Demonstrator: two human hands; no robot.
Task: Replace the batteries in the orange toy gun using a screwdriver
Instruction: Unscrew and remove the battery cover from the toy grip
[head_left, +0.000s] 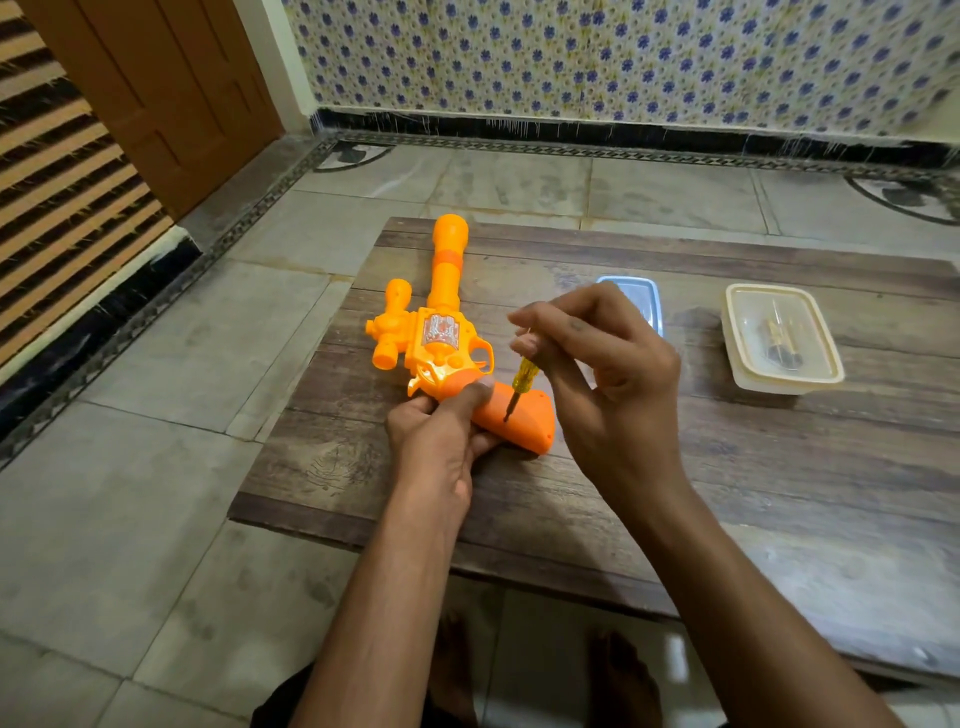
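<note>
The orange toy gun (441, 332) lies flat on the low wooden table (727, 467), barrel pointing away, grip toward me. My left hand (441, 441) clamps the grip from the left, thumb pressed on top. My right hand (608, 374) pinches the top of a small yellow-handled screwdriver (522, 379), which stands nearly upright with its dark tip touching the grip's side (524, 421).
A clear plastic box (784, 338) holding small dark items sits at the right of the table. A blue-rimmed lid or tray (644, 296) lies behind my right hand. Tiled floor surrounds the table; a wooden door (156, 93) stands at the far left.
</note>
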